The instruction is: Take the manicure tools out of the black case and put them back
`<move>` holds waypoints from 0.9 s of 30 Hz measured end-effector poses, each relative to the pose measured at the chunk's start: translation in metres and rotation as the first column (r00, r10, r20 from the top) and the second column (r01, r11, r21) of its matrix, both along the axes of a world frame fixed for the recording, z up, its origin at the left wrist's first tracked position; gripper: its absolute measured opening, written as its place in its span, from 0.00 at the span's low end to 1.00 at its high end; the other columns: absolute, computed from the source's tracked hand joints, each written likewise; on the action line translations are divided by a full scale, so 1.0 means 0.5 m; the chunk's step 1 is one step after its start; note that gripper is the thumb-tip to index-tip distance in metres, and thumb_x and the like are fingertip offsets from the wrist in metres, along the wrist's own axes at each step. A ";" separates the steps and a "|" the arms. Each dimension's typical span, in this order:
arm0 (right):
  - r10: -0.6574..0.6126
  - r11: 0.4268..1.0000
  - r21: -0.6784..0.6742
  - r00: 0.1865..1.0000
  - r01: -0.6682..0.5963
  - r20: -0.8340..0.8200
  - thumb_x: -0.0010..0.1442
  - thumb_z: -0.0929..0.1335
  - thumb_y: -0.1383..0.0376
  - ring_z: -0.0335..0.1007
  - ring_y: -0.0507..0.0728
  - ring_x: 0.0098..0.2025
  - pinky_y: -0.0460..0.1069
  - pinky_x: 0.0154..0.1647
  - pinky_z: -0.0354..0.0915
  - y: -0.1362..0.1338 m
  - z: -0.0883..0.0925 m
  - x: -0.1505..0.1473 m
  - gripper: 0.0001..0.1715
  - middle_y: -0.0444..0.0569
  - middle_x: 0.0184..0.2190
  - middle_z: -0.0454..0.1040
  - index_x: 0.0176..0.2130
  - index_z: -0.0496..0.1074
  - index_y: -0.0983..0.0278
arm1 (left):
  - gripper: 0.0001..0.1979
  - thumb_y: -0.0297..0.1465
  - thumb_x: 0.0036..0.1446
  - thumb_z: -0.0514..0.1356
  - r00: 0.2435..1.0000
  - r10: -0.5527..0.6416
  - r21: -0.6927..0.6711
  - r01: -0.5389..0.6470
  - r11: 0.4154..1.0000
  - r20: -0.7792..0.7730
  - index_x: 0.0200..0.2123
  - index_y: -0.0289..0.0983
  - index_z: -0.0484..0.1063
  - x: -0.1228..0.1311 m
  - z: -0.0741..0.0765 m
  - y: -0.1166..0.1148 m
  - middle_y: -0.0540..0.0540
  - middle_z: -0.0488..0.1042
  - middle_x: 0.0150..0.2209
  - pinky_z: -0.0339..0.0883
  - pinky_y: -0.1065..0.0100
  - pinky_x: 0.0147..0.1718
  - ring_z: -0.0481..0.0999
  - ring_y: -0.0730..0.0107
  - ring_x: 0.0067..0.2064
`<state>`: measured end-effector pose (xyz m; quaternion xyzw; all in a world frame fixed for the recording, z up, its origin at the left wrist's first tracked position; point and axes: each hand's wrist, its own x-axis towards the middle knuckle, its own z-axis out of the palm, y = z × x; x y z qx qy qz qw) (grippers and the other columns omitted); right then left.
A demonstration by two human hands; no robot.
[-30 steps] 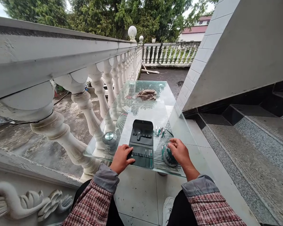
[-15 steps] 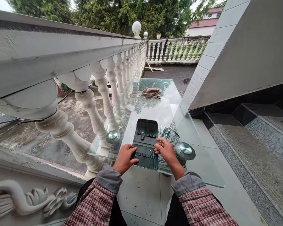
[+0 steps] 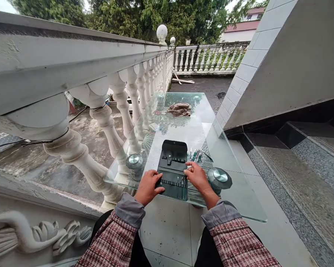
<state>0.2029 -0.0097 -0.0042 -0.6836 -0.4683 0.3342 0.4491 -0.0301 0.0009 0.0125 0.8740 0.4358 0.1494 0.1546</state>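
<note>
A black manicure case (image 3: 174, 171) lies unfolded on the glass table (image 3: 222, 155), with rows of elastic loops and a small snap-fastened pouch (image 3: 169, 158) inside. My left hand (image 3: 150, 185) holds the case by its left edge, thumb on the lower panel. Between thumb and fingertips of my right hand (image 3: 197, 176) is a thin metal manicure tool (image 3: 183, 178), over the right end of the lower loops. Another slim metal tool (image 3: 177, 187) sits upright in those loops. Beyond my right hand lie several nail tools (image 3: 196, 155), some with green handles. My right fingers partly cover the held tool.
A crumpled brown cloth (image 3: 179, 109) lies toward the table's far end. Metal-capped table legs (image 3: 219, 177) show through the glass near both sides. A white balustrade (image 3: 119, 92) runs along the left, and stone steps (image 3: 295, 167) rise on the right.
The thin tool in my right hand has dipped lower toward the lower loops. My left hand keeps its place on the case edge.
</note>
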 end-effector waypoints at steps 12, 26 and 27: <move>0.105 0.994 0.016 0.992 -0.104 -0.067 0.47 0.62 0.63 0.64 0.51 0.23 0.46 0.24 0.61 0.001 -0.004 -0.005 0.20 0.38 0.22 0.64 0.42 0.64 0.62 | 0.26 0.34 0.48 0.66 1.000 0.006 0.007 -0.006 1.000 -0.011 0.52 0.41 0.66 0.000 -0.003 0.001 0.45 0.65 0.47 0.61 0.61 0.47 0.63 0.59 0.48; 0.045 0.999 -0.019 0.993 -0.043 0.111 0.45 0.63 0.63 0.61 0.51 0.23 0.47 0.27 0.57 0.011 -0.008 -0.006 0.16 0.37 0.18 0.63 0.38 0.66 0.62 | 0.26 0.35 0.49 0.66 1.000 -0.003 0.011 0.003 1.000 -0.010 0.52 0.41 0.65 0.000 -0.005 0.002 0.45 0.64 0.46 0.61 0.60 0.47 0.63 0.59 0.47; 0.053 0.998 -0.025 0.991 -0.050 0.120 0.45 0.64 0.63 0.61 0.51 0.22 0.47 0.27 0.57 0.011 -0.007 -0.005 0.16 0.37 0.18 0.64 0.37 0.66 0.62 | 0.27 0.34 0.49 0.66 1.000 -0.004 0.010 0.004 1.000 -0.013 0.52 0.41 0.65 -0.001 -0.006 0.002 0.44 0.64 0.46 0.61 0.60 0.47 0.63 0.59 0.47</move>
